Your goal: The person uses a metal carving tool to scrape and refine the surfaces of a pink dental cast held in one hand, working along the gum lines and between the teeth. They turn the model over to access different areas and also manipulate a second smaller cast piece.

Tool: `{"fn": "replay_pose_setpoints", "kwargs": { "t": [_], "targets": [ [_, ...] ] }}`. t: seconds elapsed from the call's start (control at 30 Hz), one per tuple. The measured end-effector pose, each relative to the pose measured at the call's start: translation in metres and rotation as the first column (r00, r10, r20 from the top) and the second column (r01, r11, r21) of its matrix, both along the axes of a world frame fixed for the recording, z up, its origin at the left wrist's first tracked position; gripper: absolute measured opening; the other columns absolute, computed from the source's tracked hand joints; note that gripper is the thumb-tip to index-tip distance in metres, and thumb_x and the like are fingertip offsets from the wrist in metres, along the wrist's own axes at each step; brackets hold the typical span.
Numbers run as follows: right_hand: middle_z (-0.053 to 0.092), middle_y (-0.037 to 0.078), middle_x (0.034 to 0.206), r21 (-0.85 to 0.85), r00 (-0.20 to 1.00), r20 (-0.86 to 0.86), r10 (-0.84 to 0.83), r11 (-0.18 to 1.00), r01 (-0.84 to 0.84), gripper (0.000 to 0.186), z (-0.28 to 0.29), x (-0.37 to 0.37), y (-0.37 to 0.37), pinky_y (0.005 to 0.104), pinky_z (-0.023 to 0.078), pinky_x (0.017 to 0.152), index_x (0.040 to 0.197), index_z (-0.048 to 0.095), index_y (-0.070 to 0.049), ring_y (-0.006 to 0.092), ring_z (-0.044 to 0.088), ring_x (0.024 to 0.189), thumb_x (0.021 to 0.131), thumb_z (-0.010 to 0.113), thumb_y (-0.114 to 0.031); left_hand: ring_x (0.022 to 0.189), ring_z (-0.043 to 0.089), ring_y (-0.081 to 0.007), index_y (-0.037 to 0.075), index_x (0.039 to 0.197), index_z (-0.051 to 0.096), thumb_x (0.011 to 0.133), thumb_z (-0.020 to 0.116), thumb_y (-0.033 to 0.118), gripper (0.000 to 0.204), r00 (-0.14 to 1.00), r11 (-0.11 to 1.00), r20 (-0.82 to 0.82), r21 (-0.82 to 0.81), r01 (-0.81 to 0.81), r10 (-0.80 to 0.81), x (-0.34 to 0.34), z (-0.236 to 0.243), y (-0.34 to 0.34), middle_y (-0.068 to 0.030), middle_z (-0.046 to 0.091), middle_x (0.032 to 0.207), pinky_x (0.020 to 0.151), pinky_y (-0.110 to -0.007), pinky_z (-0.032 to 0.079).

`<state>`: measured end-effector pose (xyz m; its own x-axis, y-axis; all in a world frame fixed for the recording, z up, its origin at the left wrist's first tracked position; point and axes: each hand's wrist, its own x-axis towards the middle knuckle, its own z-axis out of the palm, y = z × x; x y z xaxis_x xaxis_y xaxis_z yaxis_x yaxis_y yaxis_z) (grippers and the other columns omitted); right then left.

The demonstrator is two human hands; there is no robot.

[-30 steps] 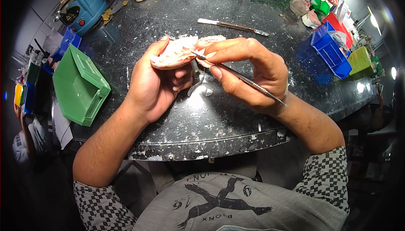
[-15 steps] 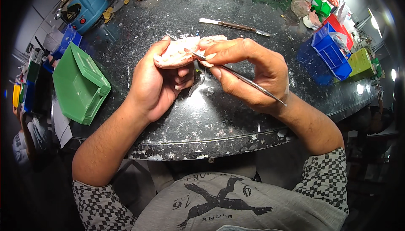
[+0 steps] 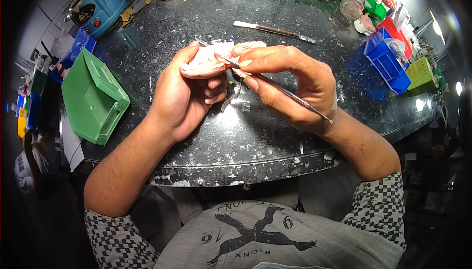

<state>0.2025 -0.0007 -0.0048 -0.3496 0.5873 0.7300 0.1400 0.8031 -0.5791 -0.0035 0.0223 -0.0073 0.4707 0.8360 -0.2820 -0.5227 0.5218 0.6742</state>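
Pale-pink dental cast [image 3: 204, 66] sits clasped in the left hand [image 3: 178, 94]; the right hand [image 3: 302, 87] pinches a slim metal carver [image 3: 290, 94].

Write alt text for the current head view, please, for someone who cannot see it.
The left hand holds a pale pink piece while the right hand holds a slim metal tool to it above a scuffed black table. A knife lies beyond; a green bin sits to the left.

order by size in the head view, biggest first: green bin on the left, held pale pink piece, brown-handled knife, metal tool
1. Green bin
2. Pale pink piece, partly covered
3. Brown-handled knife and metal tool: too close to rank; both are slim, and the tool is partly covered and likely nearer the camera
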Motion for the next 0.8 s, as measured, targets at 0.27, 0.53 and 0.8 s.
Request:
{"fn": "replay_pose_setpoints", "kwargs": {
  "t": [0.27, 0.53, 0.8],
  "targets": [
    [0.071, 0.009, 0.105, 0.017, 1.0, 0.011, 0.013, 1.0, -0.013, 0.025, 0.001, 0.002, 0.001, 0.0369, 0.051, 0.094, 0.106, 0.069, -0.005, 0.0198, 0.07, 0.099, 0.081, 0.071, -0.001, 0.053, 0.039, -0.0064, 0.006, 0.106, 0.06, 0.103, 0.039, 0.038, 0.038, 1.0, 1.0, 0.019, 0.018, 0.022, -0.022, -0.004, -0.002, 0.002, 0.0037, 0.047, 0.065, 0.051, -0.023, 0.032],
    [0.074, 0.002, 0.104, -0.225, 0.998, -0.017, 0.056, 0.973, -0.059, 0.019, 0.008, 0.002, -0.003, 0.045, 0.029, 0.115, 0.104, 0.074, -0.012, 0.0159, 0.067, 0.105, 0.085, 0.075, -0.009, 0.058, 0.045, -0.0094, 0.005, 0.102, 0.063, 0.104, 0.041, 0.043, 0.044, 0.997, 0.996, 0.069, 0.091, 0.024, -0.031, -0.009, -0.003, 0.004, -0.0012, 0.059, 0.076, 0.052, -0.026, 0.037],
    [0.065, 0.01, 0.108, -0.256, 0.944, -0.328, -0.042, 0.966, -0.046, 0.017, 0.005, 0.003, 0.002, 0.0297, 0.05, 0.094, 0.114, 0.059, 0.001, 0.0154, 0.064, 0.104, 0.097, 0.059, -0.004, 0.066, 0.046, -0.0112, 0.004, 0.112, 0.061, 0.102, 0.043, 0.034, 0.036, 0.999, 0.979, 0.033, 0.201, -0.026, 0.019, -0.009, 0.003, 0.005, -0.0024, 0.053, 0.076, 0.053, -0.025, 0.034]
  ]
}}
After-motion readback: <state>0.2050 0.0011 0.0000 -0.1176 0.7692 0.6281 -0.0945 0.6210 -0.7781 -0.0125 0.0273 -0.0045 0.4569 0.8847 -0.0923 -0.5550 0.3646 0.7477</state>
